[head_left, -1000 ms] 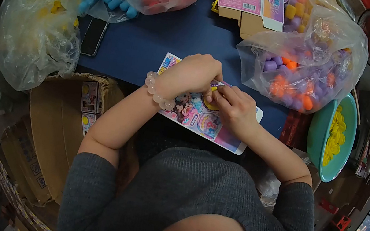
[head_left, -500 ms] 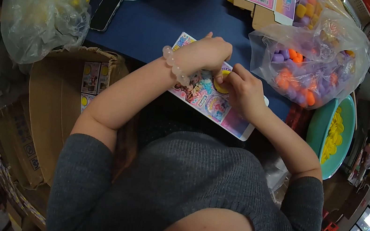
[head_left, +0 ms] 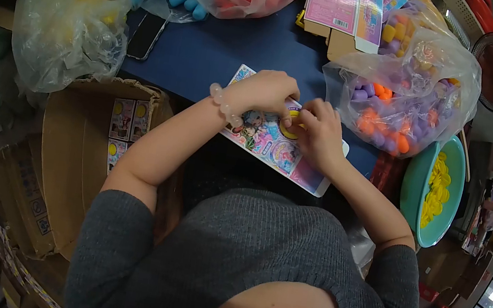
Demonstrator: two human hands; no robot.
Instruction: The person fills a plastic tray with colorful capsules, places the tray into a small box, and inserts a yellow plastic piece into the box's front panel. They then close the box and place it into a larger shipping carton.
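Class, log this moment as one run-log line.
left hand: pressing yellow disc | right hand: on disc | printed card: flat on blue table

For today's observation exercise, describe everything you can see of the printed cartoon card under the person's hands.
The printed card is a flat, glossy-looking rectangle with rounded white-edged corners, covered in colourful cartoon figures and round printed spots. It lies slanted on the blue table, its near end overhanging the table edge toward the person. The left hand and right hand rest on its far half, fingertips meeting at a yellow disc on the card. Its far end is partly hidden by the hands.
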